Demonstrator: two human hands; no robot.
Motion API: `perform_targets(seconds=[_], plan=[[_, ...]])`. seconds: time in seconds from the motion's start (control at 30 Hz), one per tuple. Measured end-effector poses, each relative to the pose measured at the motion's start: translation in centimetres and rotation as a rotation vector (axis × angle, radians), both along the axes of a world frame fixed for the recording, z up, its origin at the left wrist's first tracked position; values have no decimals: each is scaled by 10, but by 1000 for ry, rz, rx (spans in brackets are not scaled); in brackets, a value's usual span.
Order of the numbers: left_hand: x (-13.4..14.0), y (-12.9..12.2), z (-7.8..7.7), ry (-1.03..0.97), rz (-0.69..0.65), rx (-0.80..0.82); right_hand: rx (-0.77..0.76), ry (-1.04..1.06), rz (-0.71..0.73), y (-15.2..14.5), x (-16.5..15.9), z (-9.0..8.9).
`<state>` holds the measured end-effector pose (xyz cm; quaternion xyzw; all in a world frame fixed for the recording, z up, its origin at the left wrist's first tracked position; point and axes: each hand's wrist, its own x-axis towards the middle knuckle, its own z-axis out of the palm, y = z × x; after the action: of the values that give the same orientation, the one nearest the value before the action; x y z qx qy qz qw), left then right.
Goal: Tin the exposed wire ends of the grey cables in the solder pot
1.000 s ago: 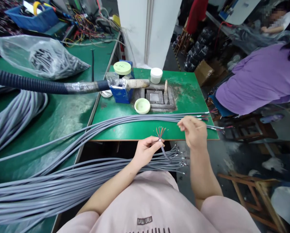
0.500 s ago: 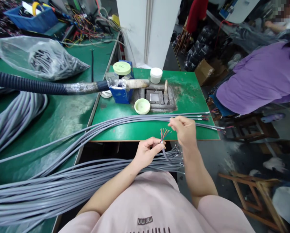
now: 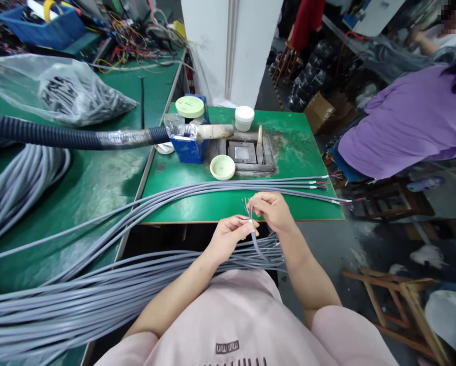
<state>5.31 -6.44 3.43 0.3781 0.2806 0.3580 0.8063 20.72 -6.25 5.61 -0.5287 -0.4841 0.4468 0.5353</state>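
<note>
White pillar (image 3: pixel 208 51) behind green table (image 3: pixel 298 137); grey floor (image 3: pixel 338 244).

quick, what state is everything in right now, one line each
left hand, closed on the grey cable
grey cable, end stripped
wires, exposed, slightly spread
right hand, fingers bent at the wires, pinch unclear
cables on the green table, ends stripped
pale green dish, open, facing up
white tub, lid on
clear bag, partly filled, lying down
blue crate, open, loaded

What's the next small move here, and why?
Probably separate the wires with the right grip: they splay from the cable, which the left grip pinches near its end. The right grip is up against them, though whether it pinches any is unclear.
</note>
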Motion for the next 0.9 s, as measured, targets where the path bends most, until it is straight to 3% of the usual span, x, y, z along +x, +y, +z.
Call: perform_targets(seconds=[0.07, 0.13, 0.2, 0.27, 0.37, 0.43, 0.53, 0.67, 0.8, 0.9], plan=[[-3, 4, 4, -9, 49, -42, 60, -173, -145, 1, 3, -6], [-6, 9, 9, -22, 97, -105, 224, -416, -230, -6, 6, -8], [-8, 14, 12, -44, 136, -166, 445, -639, -151, -16, 8, -7], [-8, 18, 13, -88, 151, -210, 623, -810, 14, -26, 6, -5], [-6, 21, 15, -168, 136, -245, 750, -968, 177, -30, 1, -2], [-6, 20, 17, -178, 133, -202, 787, -978, 194, -25, 1, 1], [-15, 15, 20, -61, 151, 54, 762, -900, 43, -8, 4, 12], [-39, 6, 28, 292, 200, 625, 605, -768, -232, 28, 8, 34], [-62, 0, 33, 448, 397, 965, 515, -679, -218, 69, 5, 41], [-75, -3, 37, 332, 448, 1060, 482, -743, -166, 93, 1, 36]])
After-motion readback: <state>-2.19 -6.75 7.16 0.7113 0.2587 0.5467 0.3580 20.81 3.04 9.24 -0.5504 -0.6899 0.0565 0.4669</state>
